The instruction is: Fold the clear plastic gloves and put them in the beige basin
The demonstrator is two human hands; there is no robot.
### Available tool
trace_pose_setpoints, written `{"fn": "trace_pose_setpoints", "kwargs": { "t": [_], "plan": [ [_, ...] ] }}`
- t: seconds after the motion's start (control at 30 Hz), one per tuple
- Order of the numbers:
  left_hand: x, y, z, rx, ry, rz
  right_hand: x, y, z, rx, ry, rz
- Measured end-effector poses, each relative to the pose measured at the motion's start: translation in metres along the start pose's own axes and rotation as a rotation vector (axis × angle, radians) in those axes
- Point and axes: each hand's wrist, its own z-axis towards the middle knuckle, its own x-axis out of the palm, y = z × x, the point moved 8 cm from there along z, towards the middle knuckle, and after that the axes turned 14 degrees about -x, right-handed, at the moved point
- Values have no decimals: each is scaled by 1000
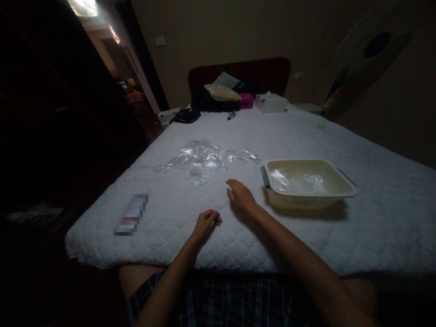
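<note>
The clear plastic bags (206, 156) lie in a crumpled spread on the bed (384, 231), just beyond the person's hands and left of the basin (306, 201). The film is thin, glossy and wrinkled. The right hand (241, 196) is nearest the bags, fingers parted and slightly bent, nothing visible in it; the left hand (206, 222) is loosely curled, and whether its fingertips meet cannot be told. Risk: film this light would probably cling or tangle if pulled by one edge, and overlapping layers could lift together. The basin, cream, rounded-oblong and apparently rigid, contains more clear plastic (309, 183); a knock to its grey handle (265, 177) could shift it, the quilted cover (245, 250) beneath looking soft. A flat oblong (132, 215), masked by blocks, lies at left. Farther back, a white box (271, 104) stands near the dark headboard (269, 72).
</note>
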Motion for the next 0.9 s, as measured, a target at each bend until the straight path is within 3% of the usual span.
{"fn": "trace_pose_setpoints", "kwargs": {
  "t": [0.1, 0.2, 0.3, 0.43, 0.63, 0.77, 0.9],
  "plan": [
    [0, 0, 0, 10, -8, -20, 52, 6, -15, 102, -2, 8],
    [1, -2, -3, 39, -35, 17, 74, 5, -27, 169, -19, -4],
    [1, -7, -8, 123, -108, 160, 74, 4, -30, 142, -43, 4],
    [-11, -20, -10, 259, -313, 400, 69, 1, -30, 139, -94, 20],
    [-30, -65, 15, 574, -629, 773, 71, 0, -30, 133, -107, 15],
    [-28, -77, 52, 668, -627, 1008, 70, -1, -30, 114, -157, -22],
    [-33, -72, 74, 668, -646, 1081, 71, -1, -32, 82, -196, -56]
  ]
}}
